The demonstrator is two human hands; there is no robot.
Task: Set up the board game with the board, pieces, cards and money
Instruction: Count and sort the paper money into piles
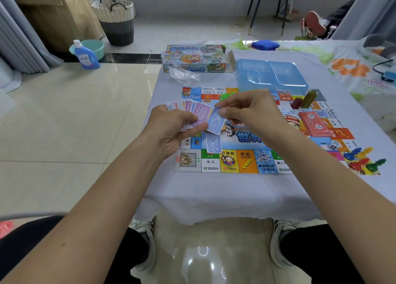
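Note:
The colourful game board (246, 162) lies flat on the white-clothed table. Above its left side my left hand (171, 129) grips a fanned stack of paper money (197, 111), purple and pink notes showing. My right hand (246, 112) pinches one blue 2000 note (215, 123) beside the fan. Another blue note (213, 143) lies on the board below. A stack of red cards (314, 123) sits on the board's right side. Coloured pawns (364, 159) lie heaped at the board's right corner. Dice (333, 144) and small house pieces (304, 101) also rest there.
The game box (195, 58), a crumpled clear bag (184, 75) and a blue plastic tray (272, 75) stand behind the board. A basket (116, 17), a detergent bottle (85, 55), a basin and a chair (270, 2) are on the floor beyond.

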